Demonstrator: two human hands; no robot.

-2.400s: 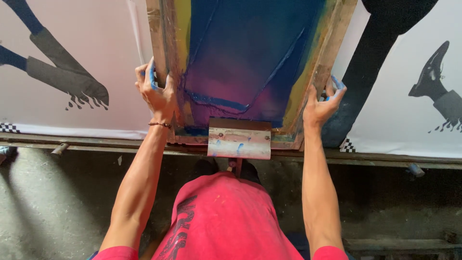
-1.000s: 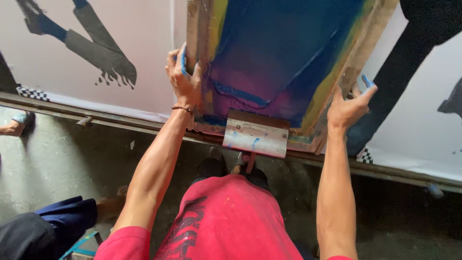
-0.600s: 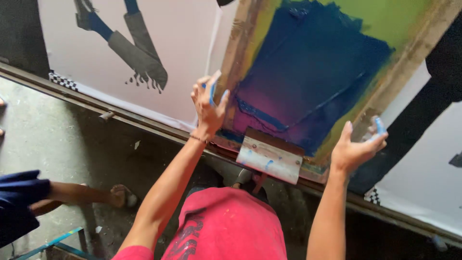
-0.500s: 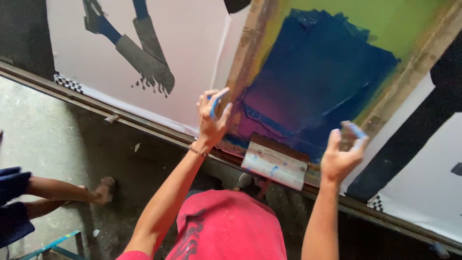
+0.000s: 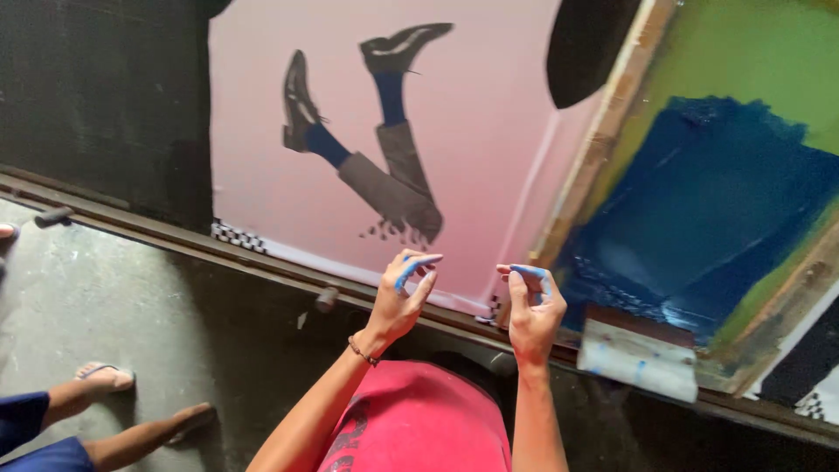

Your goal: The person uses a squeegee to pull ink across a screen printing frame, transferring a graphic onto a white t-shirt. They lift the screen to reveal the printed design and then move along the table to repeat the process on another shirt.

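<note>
Blue ink smears both empty hands — left hand (image 5: 400,297), right hand (image 5: 533,306) — fingers spread, holding nothing, near the wooden-framed printing screen (image 5: 699,210); best wipe them clean before touching the pink printed cloth (image 5: 454,114).

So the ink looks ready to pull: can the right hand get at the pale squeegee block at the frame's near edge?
Probably yes: the right hand is empty, beside the pale squeegee block, with nothing between.

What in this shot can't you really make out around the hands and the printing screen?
Head view only:
- Screen frame: top and right parts cut off by the picture edge.
- Second print: mostly hidden under the frame.
- Left hand and right hand: blue on the fingertips; paint or tape, too small to tell.
- Bystander's legs: body cut off at the lower left.
</note>
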